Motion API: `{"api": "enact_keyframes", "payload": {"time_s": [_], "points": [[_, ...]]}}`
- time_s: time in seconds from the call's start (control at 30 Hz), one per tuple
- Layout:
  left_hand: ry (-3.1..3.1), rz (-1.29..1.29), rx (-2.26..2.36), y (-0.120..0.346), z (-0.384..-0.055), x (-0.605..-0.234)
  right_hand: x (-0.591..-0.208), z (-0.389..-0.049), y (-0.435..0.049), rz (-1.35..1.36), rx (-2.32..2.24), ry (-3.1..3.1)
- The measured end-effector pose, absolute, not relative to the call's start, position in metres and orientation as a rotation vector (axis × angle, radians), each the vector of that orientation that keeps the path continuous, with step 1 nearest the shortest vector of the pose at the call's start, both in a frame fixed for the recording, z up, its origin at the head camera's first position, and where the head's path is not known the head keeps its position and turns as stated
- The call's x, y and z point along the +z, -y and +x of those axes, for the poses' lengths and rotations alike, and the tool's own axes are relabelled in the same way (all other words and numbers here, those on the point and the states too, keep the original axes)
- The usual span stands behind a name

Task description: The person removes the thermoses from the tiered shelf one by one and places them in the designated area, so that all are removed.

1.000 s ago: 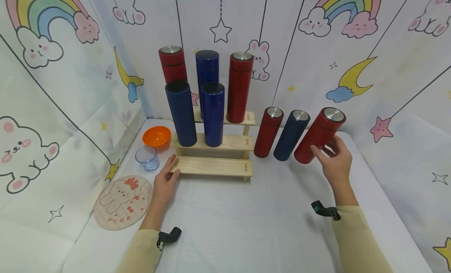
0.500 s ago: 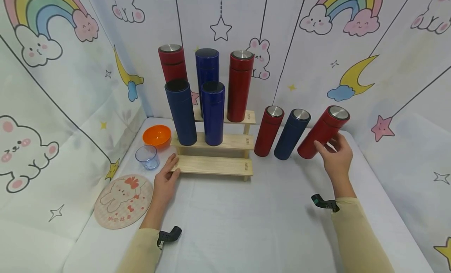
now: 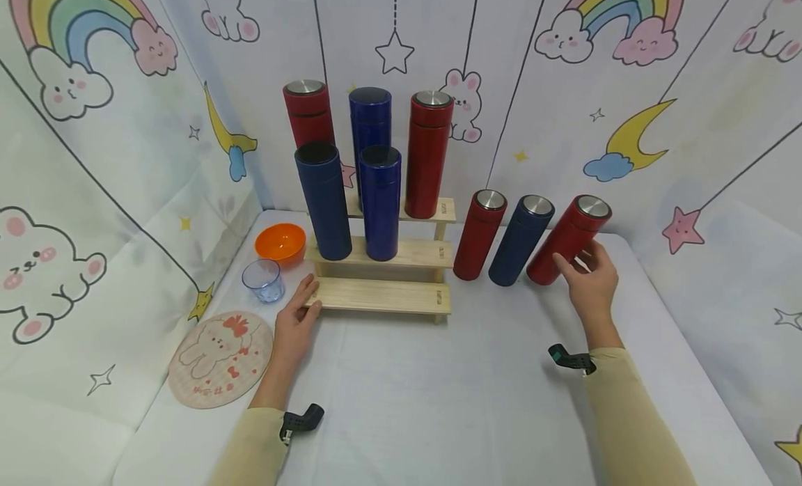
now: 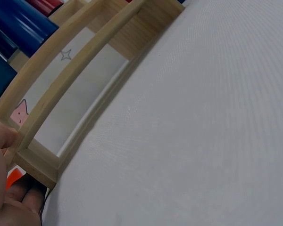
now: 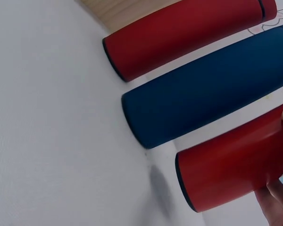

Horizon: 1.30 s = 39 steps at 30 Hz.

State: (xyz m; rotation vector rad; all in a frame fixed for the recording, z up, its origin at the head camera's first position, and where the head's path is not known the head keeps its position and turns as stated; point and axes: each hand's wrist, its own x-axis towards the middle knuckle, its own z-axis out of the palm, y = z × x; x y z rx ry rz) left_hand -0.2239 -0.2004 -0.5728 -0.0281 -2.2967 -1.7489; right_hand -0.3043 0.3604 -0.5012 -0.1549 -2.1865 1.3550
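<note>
My right hand [image 3: 592, 280] holds a red thermos bottle [image 3: 567, 239] with a silver lid, thumb on one side and fingers behind; it leans to the right in the head view. Just left of it are a blue thermos [image 3: 522, 242] and another red thermos [image 3: 480, 237], both silver-lidded. In the right wrist view, the held bottle [image 5: 231, 162] shows its dark base ring. My left hand [image 3: 296, 326] grips the left end of the three-step wooden rack [image 3: 379, 295] at its lowest step. Its thumb [image 4: 4, 135] lies on the wood, with other fingers around the end.
Two blue thermoses [image 3: 380, 207] stand on the middle step; two red and one blue bottle [image 3: 370, 120] stand on the top one. Left of the rack are an orange bowl [image 3: 280, 244], a clear bluish glass [image 3: 263, 282] and a round rabbit mat [image 3: 219, 361]. Printed cloth [image 3: 708, 124] hangs behind.
The right hand shifted the red thermos slightly right and away from the person, then back left toward the blue thermos. My left hand stays on the rack.
</note>
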Motion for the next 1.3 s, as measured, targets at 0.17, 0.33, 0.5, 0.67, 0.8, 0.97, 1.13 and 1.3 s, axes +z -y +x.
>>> {"api": "enact_keyframes", "payload": {"time_s": [0.17, 0.33, 0.5, 0.67, 0.8, 0.97, 1.13, 1.3], "points": [[2.279, -0.038, -1.762, 0.2, -0.223, -0.572, -0.509, -0.309, -0.362, -0.158, 1.346, 2.202], [2.283, -0.04, -1.756, 0.199, -0.223, -0.572, -0.513, -0.308, -0.362, -0.151, 1.355, 2.2], [2.291, -0.036, -1.75, 0.199, -0.222, -0.572, -0.519, -0.312, -0.364, -0.165, 1.346, 2.217], [2.294, -0.036, -1.746, 0.199, -0.222, -0.572, -0.523, -0.316, -0.365, -0.176, 1.336, 2.239], [2.278, -0.047, -1.753, 0.199, -0.223, -0.571, -0.524, -0.318, -0.368, -0.165, 1.343, 2.245], [2.253, -0.075, -1.765, 0.199, -0.225, -0.571, -0.521, -0.318, -0.371, -0.141, 1.356, 2.255], [2.26, -0.074, -1.762, 0.199, -0.225, -0.571, -0.519, -0.314, -0.372, -0.141, 1.351, 2.282], [2.271, -0.06, -1.767, 0.2, -0.224, -0.572, -0.518, -0.312, -0.372, -0.144, 1.356, 2.301]]}}
